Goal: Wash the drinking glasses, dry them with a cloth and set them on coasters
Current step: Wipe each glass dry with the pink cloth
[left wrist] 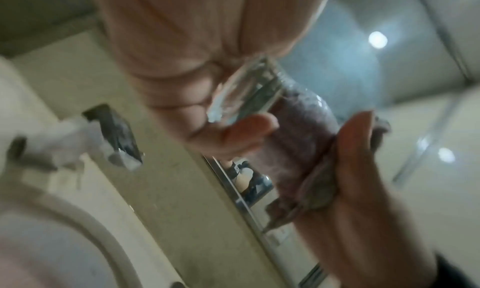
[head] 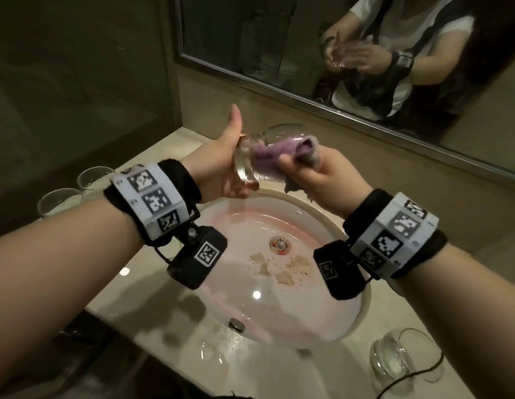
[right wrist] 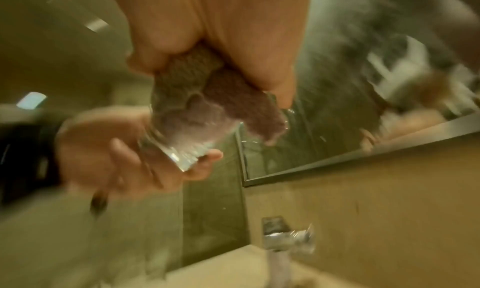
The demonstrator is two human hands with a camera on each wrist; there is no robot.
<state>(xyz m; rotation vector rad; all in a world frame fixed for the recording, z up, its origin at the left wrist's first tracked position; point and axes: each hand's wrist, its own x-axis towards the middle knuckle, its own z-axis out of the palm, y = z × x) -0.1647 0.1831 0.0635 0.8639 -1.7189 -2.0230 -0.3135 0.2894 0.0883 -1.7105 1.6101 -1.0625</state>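
Above the sink, a clear drinking glass (head: 252, 161) lies on its side between my hands. My left hand (head: 221, 171) cups its thick base, fingers curled under it and thumb pointing up. A purple cloth (head: 279, 152) is stuffed into the glass mouth, and my right hand (head: 314, 171) grips the bunched end that sticks out. The left wrist view shows the glass (left wrist: 249, 93) against my palm with the cloth (left wrist: 298, 132) inside. In the right wrist view the cloth (right wrist: 207, 91) fills the glass (right wrist: 182, 146).
The white sink (head: 322, 223) below holds brown residue near the drain (head: 280, 244). Two glasses (head: 95, 177) (head: 59, 203) stand on the counter at left, and one glass (head: 403, 361) at the front right by a black cable. A mirror (head: 308, 47) hangs behind. A faucet (right wrist: 288, 241) is on the wall.
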